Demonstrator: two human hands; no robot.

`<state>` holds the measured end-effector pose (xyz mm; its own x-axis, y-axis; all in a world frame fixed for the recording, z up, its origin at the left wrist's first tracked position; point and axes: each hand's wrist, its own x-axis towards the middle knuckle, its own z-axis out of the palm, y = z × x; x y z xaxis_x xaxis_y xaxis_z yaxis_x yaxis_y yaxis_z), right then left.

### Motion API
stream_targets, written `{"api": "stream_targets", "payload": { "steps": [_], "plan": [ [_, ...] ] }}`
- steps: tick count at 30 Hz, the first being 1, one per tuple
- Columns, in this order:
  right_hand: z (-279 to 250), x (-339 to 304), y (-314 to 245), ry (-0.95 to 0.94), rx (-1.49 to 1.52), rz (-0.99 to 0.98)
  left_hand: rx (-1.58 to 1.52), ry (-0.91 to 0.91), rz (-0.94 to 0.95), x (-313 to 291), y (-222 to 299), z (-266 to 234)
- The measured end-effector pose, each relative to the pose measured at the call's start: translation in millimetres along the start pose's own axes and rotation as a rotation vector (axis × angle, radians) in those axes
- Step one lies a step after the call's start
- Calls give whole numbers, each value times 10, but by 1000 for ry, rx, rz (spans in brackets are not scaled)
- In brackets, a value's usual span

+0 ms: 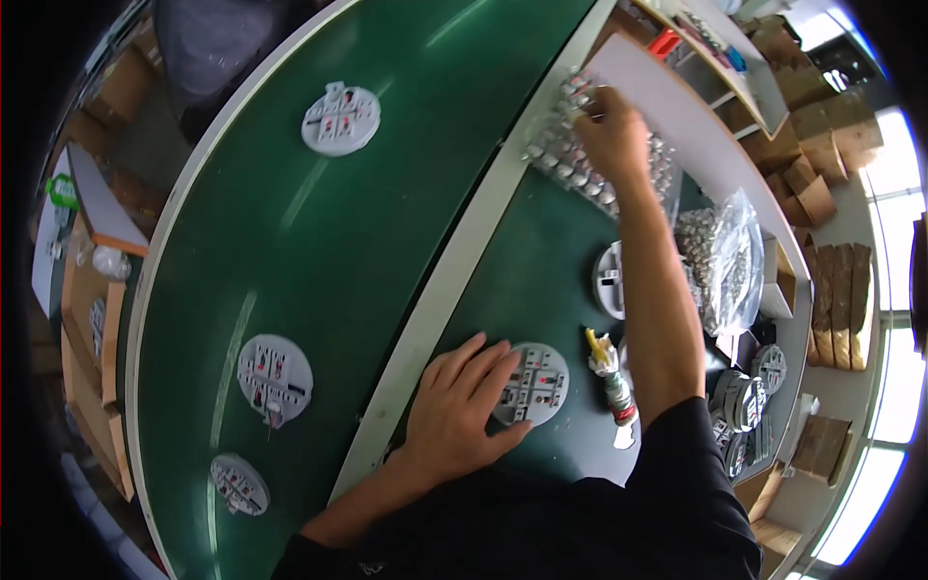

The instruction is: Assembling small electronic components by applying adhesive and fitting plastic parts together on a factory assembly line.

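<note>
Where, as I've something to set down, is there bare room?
The green belt between its far disc and two near discs; also the bench between white rail and the disc by the right forearm. Crowded: the bench's right edge, with plastic bag and stacked discs.

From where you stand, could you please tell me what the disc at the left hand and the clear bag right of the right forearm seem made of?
The disc: probably moulded plastic, fairly matt pale grey, from its even colour and crisp raised shapes. The clear bag: likely thin plastic film, glossy and see-through, given its wrinkles and bright glints.
</note>
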<state>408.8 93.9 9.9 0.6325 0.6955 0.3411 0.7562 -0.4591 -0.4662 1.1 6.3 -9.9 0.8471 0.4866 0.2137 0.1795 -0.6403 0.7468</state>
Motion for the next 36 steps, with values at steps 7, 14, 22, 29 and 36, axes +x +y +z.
{"api": "stream_targets", "payload": {
  "steps": [7,14,22,29,36],
  "plan": [
    [-1234,-2290,-1033,-442,308,73,-55,-99,-5,-108,-55,-80],
    [-990,-2903,-1212,-583,242,-300,26,42,69,-61,-143,54],
    [-1132,-2918,-1075,-572,203,-318,33,44,71,-68,-121,47],
    [-1110,-2807,-1135,-637,110,-413,37,42,40,-75,-141,98],
    [-1069,-2821,-1071,-728,160,-331,49,35,13,-90,-118,104]
  ]
}}
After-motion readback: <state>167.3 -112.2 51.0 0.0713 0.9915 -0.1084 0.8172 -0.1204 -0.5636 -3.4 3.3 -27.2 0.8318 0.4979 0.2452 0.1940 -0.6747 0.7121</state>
